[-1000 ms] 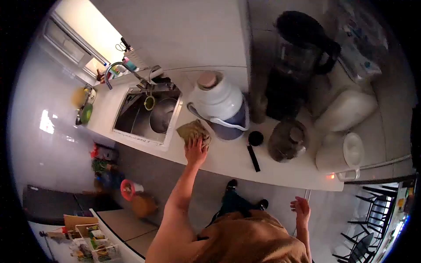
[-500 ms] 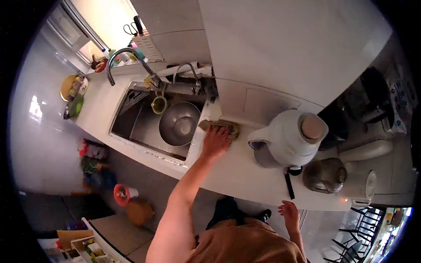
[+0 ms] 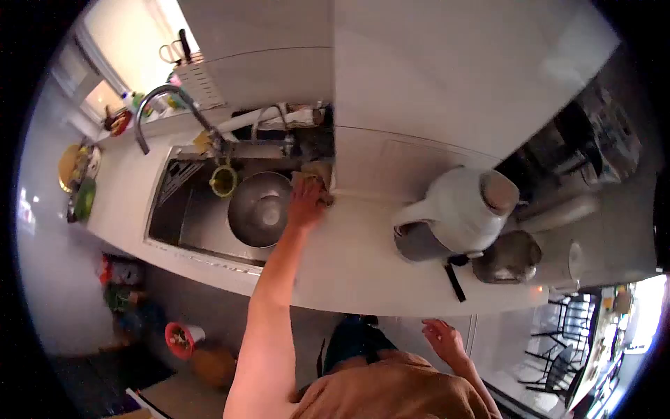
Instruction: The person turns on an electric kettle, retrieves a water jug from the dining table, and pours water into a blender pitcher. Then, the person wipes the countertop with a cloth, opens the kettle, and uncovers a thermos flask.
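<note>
- beside the sink (image 3: 204, 220), at its back right corner, the left hand (image 3: 307, 201) covers the cloth (image 3: 300, 176); whether its fingers grip is unclear.
- flat, even pressure likely suits this edge.
- the right hand (image 3: 444, 340) hangs empty, fingers loosely open.
- tabletop (image 3: 356, 244) room lies between cloth and white jug (image 3: 464, 209).

A single head-worn camera is looking forward and steeply down from above the person's brown top (image 3: 391, 394), which is filling the near bottom edge. Its wide, rounded view is covering the worktop (image 3: 363, 272) a little farther off, framing the left hand (image 3: 307, 202) and right hand (image 3: 444, 341), and is reaching the wall (image 3: 265, 77) behind and distant chairs (image 3: 558, 366) at far right.
</note>
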A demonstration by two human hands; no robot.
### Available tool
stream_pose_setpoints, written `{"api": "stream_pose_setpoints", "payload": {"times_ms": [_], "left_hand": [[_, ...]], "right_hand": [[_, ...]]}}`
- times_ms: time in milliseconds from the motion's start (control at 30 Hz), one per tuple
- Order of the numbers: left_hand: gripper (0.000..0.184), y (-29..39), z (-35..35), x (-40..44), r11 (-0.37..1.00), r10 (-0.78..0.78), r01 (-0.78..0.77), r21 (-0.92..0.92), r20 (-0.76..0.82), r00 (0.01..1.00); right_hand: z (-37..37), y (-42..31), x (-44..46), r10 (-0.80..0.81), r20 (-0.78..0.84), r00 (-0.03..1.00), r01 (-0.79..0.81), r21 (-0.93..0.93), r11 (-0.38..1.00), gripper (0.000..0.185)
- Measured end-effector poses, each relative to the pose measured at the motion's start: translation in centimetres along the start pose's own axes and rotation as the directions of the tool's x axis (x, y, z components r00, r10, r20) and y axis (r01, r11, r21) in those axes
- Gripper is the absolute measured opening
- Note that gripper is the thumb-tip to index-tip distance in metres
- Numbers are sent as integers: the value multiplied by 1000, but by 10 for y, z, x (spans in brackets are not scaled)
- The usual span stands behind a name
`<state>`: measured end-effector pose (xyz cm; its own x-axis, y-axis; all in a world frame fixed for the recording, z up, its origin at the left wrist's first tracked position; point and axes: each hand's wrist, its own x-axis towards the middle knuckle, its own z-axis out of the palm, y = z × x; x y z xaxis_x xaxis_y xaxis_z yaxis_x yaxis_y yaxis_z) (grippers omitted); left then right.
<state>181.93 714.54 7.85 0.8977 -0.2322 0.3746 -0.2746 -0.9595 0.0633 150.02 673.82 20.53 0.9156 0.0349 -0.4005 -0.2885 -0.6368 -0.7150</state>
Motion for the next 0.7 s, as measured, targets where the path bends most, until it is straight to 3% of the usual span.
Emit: {"api": "stream_pose_setpoints", "payload": {"times_ms": [67, 200, 267, 300, 333, 500, 567, 600, 633, 667, 700], "left_hand": [[48, 15, -20, -11, 996, -46, 51, -76, 55, 997], [45, 54, -66, -70, 985, 93, -90, -146, 20, 995], [46, 83, -100, -105, 971, 101, -67, -229, 143, 985], [45, 94, -97, -131, 961, 149, -121, -250, 96, 984], [44, 101, -95, -153, 949, 191, -171, -266, 49, 980], [37, 156, -114, -179, 908, 258, -202, -368, 109, 960], [29, 159, -89, -177, 889, 282, -263, -375, -6, 959], [22, 158, -77, -174, 867, 292, -313, -388, -112, 950], [22, 156, -67, -174, 869, 297, -322, -377, -123, 947], [19, 153, -60, -176, 879, 213, -236, -415, -102, 972], [24, 162, -69, -170, 665, -13, 142, -734, 179, 984]], "right_hand": [[-9, -18, 0, -75, 27, 997, 77, -84, 993, 24], [-5, -1, -7, -107, -148, 983, 94, -91, 991, 24], [-4, 14, -17, -150, -194, 969, 131, -109, 985, 23], [-3, 19, -24, -135, -225, 965, 117, -93, 989, 23], [1, 23, -29, -91, -219, 972, 77, -71, 994, 23], [18, 37, -37, -32, -142, 989, 27, -41, 999, 27], [23, 36, -30, -215, -128, 968, 210, -51, 976, 30], [23, 29, -26, -229, -138, 964, 224, -49, 973, 30], [21, 20, -19, -258, -116, 959, 257, -22, 966, 32], [19, 11, -13, -285, -94, 954, 287, 6, 958, 34], [20, 7, -7, -292, -99, 951, 295, 8, 956, 34]]}}
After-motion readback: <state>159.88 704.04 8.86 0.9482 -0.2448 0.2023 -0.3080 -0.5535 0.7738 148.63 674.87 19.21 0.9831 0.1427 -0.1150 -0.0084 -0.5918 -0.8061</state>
